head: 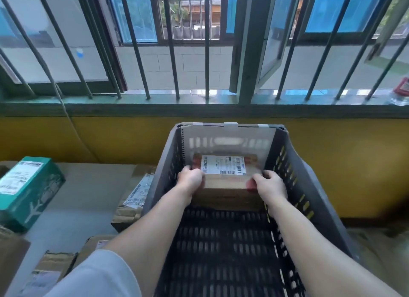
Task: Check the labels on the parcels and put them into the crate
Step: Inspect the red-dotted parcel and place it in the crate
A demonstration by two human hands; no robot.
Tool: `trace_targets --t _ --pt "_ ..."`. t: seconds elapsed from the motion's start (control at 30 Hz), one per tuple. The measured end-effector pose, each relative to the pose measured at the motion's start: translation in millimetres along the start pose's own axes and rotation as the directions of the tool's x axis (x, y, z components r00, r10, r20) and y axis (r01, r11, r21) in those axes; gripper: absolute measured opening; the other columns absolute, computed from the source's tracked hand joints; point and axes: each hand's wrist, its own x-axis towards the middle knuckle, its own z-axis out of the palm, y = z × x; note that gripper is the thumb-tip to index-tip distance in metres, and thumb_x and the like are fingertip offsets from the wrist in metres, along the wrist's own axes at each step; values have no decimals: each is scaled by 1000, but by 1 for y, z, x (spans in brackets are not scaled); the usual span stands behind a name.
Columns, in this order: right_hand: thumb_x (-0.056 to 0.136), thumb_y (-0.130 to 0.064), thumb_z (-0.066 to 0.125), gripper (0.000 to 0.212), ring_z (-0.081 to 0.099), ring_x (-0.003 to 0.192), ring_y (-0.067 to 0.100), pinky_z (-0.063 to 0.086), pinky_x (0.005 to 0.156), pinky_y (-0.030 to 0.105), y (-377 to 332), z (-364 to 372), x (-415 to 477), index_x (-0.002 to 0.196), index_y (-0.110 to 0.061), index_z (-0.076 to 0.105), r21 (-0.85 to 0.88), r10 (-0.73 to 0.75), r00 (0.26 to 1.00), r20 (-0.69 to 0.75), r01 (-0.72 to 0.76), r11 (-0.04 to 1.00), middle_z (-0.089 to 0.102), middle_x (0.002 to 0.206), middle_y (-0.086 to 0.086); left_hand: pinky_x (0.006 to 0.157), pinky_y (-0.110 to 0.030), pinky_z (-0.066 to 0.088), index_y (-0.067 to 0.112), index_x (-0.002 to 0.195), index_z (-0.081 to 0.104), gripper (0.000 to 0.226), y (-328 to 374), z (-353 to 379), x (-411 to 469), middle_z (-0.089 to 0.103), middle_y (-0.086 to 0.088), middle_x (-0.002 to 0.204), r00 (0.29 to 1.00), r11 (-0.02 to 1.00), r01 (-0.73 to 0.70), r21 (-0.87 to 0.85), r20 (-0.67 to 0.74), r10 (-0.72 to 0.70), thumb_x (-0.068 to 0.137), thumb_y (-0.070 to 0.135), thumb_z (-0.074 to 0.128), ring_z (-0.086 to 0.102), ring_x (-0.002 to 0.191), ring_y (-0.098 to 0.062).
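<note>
Two bare hands, left hand (190, 177) and right hand (270, 187), have fingers clasping a brown cardboard parcel with a white label (225, 181) at the far end inside a dark grey slotted plastic crate (309, 186).

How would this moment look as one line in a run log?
step: placing parcel | left hand: gripping brown parcel | right hand: gripping it | crate: otherwise empty

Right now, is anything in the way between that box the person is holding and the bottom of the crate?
Nothing visible. Both the left hand and right hand hold the cardboard parcel inside the grey crate, by its far wall. The crate floor shows no other parcels.
</note>
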Motion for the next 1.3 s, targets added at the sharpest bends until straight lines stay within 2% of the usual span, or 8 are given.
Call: trace_targets --t 0.13,0.37,0.5,0.63,0.8,0.97,1.13,1.3 --pt "92 -25 58 21 61 94 28 48 77 34 7 10 12 112 -21 65 -55 40 999 16 -39 998 70 100 2 77 -33 53 14 142 54 52 -10 10 16 68 -17 130 999 999 51 -6 -15 -52 90 16 53 64 120 -39" --pt "96 -27 55 38 60 109 32 47 85 34 16 20 24 133 -19 61 -95 63 997 36 -60 994 67 124 9 59 -28 45 11 137 58 37 -24 20 29 69 -20 127 995 995 97 15 -15 -97 100 18 55 66 117 -39" --pt "97 -26 55 38 57 99 26 47 84 33 21 21 26 133 -19 61 -97 75 995 66 -68 993 67 125 8 68 -30 49 16 143 53 42 -31 22 36 68 -14 128 994 994 110 15 -15 -110 102 21 54 65 117 -37" --pt "97 -25 54 43 60 115 32 48 89 35 24 21 28 140 -18 56 -104 92 992 81 -84 991 64 132 9 92 -37 55 18 145 52 46 -31 26 40 66 -10 130 996 996 88 19 -6 -88 100 23 56 64 117 -35" --pt "98 -25 53 47 57 121 31 46 90 34 24 22 29 145 -17 51 -114 95 991 89 -85 990 61 138 10 85 -32 50 18 145 51 45 -29 26 39 66 -10 131 997 997 79 15 -6 -79 100 20 55 64 116 -34" --pt "98 -25 54 46 59 118 31 49 92 36 21 21 27 143 -19 53 -88 79 995 62 -74 993 63 134 9 102 -43 54 21 143 51 51 -23 27 32 66 -10 130 997 997 78 29 -21 -78 92 26 58 64 115 -33" --pt "95 -26 55 33 62 105 27 53 90 40 8 20 17 127 -23 65 -29 12 1000 -21 -12 999 69 121 4 113 -50 44 21 147 49 62 -15 25 24 56 -7 144 993 996 16 87 -119 -5 86 30 54 50 135 -33" --pt "95 -26 55 33 63 113 25 53 99 48 -11 27 -2 127 -25 65 23 -70 997 -28 70 997 68 124 0 104 -51 53 25 145 51 62 3 18 0 63 -4 135 991 994 -102 29 -84 104 84 36 50 60 123 -29"
